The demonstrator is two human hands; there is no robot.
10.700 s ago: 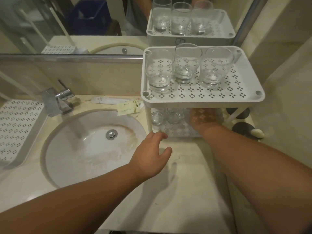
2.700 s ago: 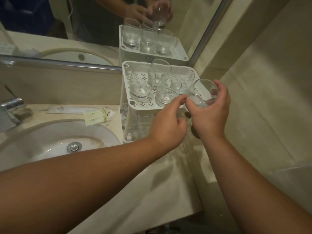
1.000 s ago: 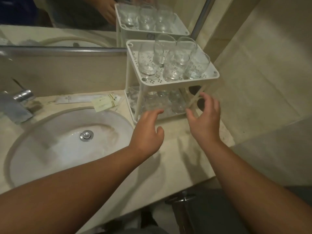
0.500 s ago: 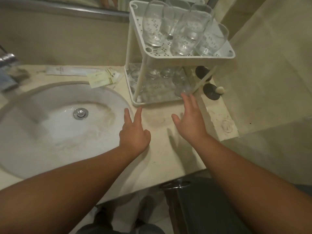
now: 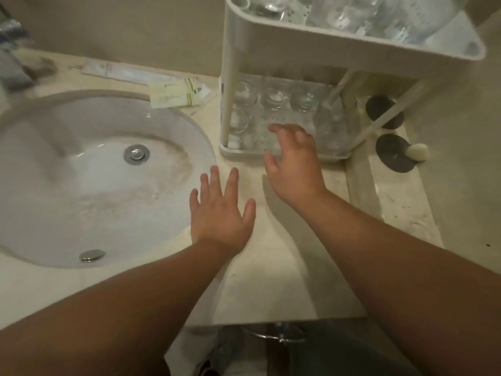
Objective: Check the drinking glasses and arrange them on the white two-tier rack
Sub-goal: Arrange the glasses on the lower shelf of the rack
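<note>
Now the left hand [image 5: 221, 213] is hovering palm down over the desk [image 5: 271, 280] beside the sink [image 5: 95, 172], fingers spread, its grip released. Meanwhile the right hand [image 5: 294, 165] is reaching at the lower tier of the white rack [image 5: 271, 44], fingers loosely bent, grasping nothing. Drinking glasses [image 5: 273, 96] are standing upright on that tier; more are standing on the upper tier, blurred.

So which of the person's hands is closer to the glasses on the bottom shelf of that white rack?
The right hand. It reaches over the front edge of the white two-tier plastic rack, just before the clear drinking glasses on its lower tier. The left hand hovers over the counter by the sink, farther back.
</note>
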